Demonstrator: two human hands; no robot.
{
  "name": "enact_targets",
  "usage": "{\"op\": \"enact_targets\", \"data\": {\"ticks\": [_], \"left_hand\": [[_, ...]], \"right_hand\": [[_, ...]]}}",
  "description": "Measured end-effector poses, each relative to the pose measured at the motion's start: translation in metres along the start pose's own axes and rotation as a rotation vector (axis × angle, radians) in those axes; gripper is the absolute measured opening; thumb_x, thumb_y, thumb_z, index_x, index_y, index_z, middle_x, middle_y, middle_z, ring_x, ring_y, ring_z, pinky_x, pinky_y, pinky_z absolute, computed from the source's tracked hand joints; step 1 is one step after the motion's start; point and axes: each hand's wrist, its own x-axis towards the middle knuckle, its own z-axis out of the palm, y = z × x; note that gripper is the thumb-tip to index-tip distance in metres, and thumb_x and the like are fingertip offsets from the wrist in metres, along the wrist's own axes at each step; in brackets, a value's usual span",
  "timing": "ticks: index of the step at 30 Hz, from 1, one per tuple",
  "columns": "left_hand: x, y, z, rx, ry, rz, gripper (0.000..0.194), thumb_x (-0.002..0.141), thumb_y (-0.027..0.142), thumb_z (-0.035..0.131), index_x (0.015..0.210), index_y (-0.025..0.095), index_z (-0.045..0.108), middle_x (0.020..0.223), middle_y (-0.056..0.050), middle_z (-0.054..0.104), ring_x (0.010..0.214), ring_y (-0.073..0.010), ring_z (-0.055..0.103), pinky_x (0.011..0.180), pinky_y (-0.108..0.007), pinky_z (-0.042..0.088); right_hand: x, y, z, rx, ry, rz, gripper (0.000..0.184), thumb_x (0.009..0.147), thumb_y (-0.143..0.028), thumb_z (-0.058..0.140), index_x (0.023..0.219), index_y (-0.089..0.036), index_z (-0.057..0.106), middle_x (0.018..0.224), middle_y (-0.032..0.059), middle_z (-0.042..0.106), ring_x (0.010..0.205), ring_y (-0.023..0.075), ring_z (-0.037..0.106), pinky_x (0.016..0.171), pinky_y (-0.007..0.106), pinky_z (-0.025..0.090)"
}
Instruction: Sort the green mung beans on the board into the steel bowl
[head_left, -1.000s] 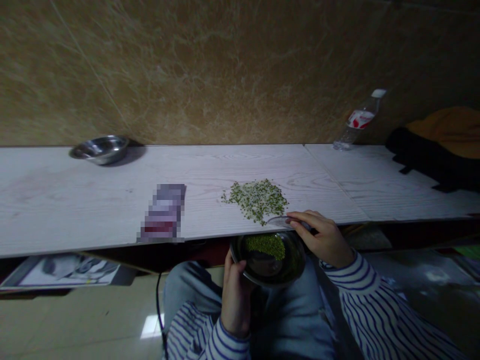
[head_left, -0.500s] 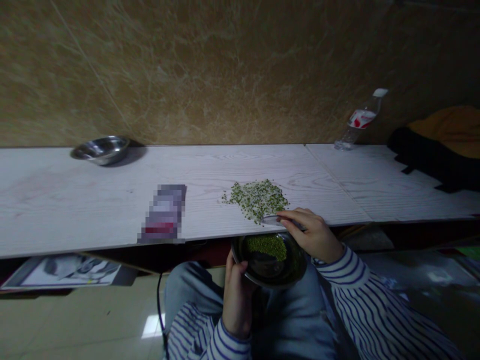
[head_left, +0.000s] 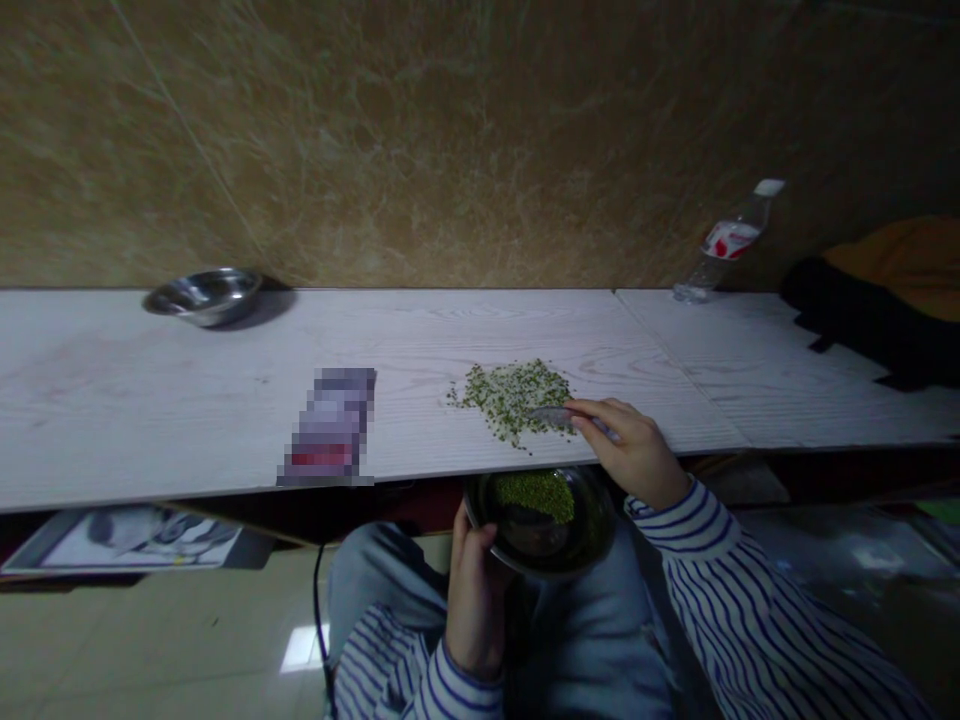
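Observation:
My left hand [head_left: 476,590] is closed on the rim of a metal bowl [head_left: 517,555], thumb over the edge, holding it above my lap just below the table's front edge. Small green beans [head_left: 536,493] lie in the bowl's far side. My right hand [head_left: 634,445] pinches a thin grey spoon-shaped tool [head_left: 551,413]; its tip is over the near right part of a spread pile of mixed green beans and white grains [head_left: 514,390] on the table. A few loose beans lie at the pile's left and front.
On the white wood-grain table [head_left: 150,420] are a second metal bowl [head_left: 206,298] at the back left, a blurred-out purple packet [head_left: 330,425], a plastic bottle [head_left: 727,245] by the wall and a black and orange bag [head_left: 885,290]. An open drawer [head_left: 150,540] sits underneath at left.
My right hand has moved slightly away from me with the spoon-shaped tool, from the pile's near edge onto the pile. My left hand and its bowl stay nearly still.

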Motion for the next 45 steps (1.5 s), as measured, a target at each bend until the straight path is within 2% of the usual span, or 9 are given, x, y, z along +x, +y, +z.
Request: {"op": "enact_targets", "data": {"ticks": [8, 16, 20, 26, 35, 45], "left_hand": [[-0.001, -0.001, 0.001, 0.013, 0.005, 0.013, 0.048, 0.081, 0.024, 0.056, 0.128, 0.026, 0.051, 0.129, -0.006, 0.059, 0.118, -0.0267, 0.053, 0.090, -0.037, 0.048], [0.001, -0.004, 0.000, 0.000, -0.052, 0.025, 0.047, 0.082, 0.025, 0.056, 0.129, 0.026, 0.051, 0.130, -0.008, 0.059, 0.120, -0.0272, 0.053, 0.089, -0.037, 0.048], [0.001, -0.005, 0.000, 0.007, -0.037, 0.028, 0.047, 0.080, 0.025, 0.057, 0.127, 0.025, 0.053, 0.126, -0.009, 0.061, 0.118, -0.0277, 0.054, 0.089, -0.038, 0.048], [0.001, -0.008, 0.002, 0.007, -0.058, 0.020, 0.049, 0.082, 0.025, 0.056, 0.130, 0.026, 0.052, 0.127, -0.008, 0.062, 0.118, -0.0278, 0.055, 0.091, -0.039, 0.048], [-0.002, -0.010, 0.004, 0.021, -0.063, 0.019, 0.047, 0.082, 0.025, 0.054, 0.129, 0.027, 0.054, 0.132, -0.006, 0.059, 0.126, -0.0273, 0.049, 0.097, -0.037, 0.043], [-0.003, -0.010, 0.005, 0.005, -0.097, 0.020, 0.046, 0.083, 0.024, 0.053, 0.129, 0.025, 0.052, 0.130, -0.007, 0.059, 0.125, -0.0286, 0.049, 0.098, -0.039, 0.042]], "right_hand": [[-0.010, -0.010, -0.001, 0.000, -0.052, -0.089, 0.021, 0.091, -0.016, 0.053, 0.107, -0.021, 0.065, 0.093, 0.0041, 0.072, 0.086, 0.0173, 0.065, 0.078, 0.034, 0.049], [-0.022, -0.008, -0.012, -0.092, 0.022, -0.041, 0.019, 0.090, -0.017, 0.054, 0.106, -0.020, 0.065, 0.095, 0.0059, 0.072, 0.086, 0.0188, 0.065, 0.079, 0.034, 0.050], [-0.032, -0.006, -0.021, -0.168, 0.071, -0.014, 0.018, 0.090, -0.018, 0.055, 0.104, -0.018, 0.065, 0.091, 0.0071, 0.072, 0.083, 0.0197, 0.066, 0.077, 0.034, 0.051], [-0.039, -0.004, -0.029, -0.219, 0.053, -0.016, 0.018, 0.090, -0.019, 0.054, 0.104, -0.017, 0.065, 0.089, 0.0072, 0.072, 0.081, 0.0197, 0.067, 0.075, 0.034, 0.051], [-0.043, -0.014, -0.028, -0.186, 0.003, 0.011, 0.020, 0.091, -0.020, 0.051, 0.104, -0.019, 0.066, 0.088, 0.0057, 0.073, 0.080, 0.0193, 0.067, 0.075, 0.035, 0.051], [-0.045, -0.026, -0.022, -0.139, -0.039, 0.008, 0.022, 0.092, -0.018, 0.049, 0.109, -0.022, 0.063, 0.093, 0.0054, 0.072, 0.084, 0.0190, 0.065, 0.078, 0.037, 0.050]]}}
